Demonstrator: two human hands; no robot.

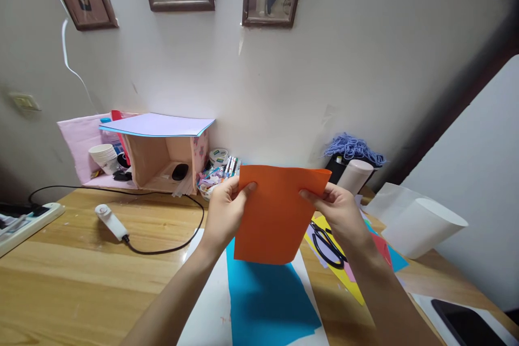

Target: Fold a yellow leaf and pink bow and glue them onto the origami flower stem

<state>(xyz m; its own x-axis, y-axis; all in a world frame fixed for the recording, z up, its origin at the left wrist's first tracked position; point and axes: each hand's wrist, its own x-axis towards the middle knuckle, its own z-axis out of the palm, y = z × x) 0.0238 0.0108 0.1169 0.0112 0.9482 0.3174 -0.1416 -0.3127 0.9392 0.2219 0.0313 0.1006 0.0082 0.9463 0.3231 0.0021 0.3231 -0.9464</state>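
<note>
Between my two hands an orange sheet of paper (271,221) is held up above the table, folded over at its right edge. My left hand (229,205) pinches its left edge, thumb on the near face. My right hand (338,208) grips the upper right side near the fold, thumb also in front. Below the sheet lies a blue piece of paper (267,303) with an uneven right edge, on top of a white sheet (206,292). Black-handled scissors (328,248) rest on coloured paper beside my right forearm; their blades are partly hidden.
At the back left stands an open pink box (162,157) under a lilac sheet. A cabled white device (111,221) lies left. A basket of markers (219,173) sits behind my left hand. Rightward are blue yarn (352,148), a white paper roll (425,227) and a dark phone (466,321).
</note>
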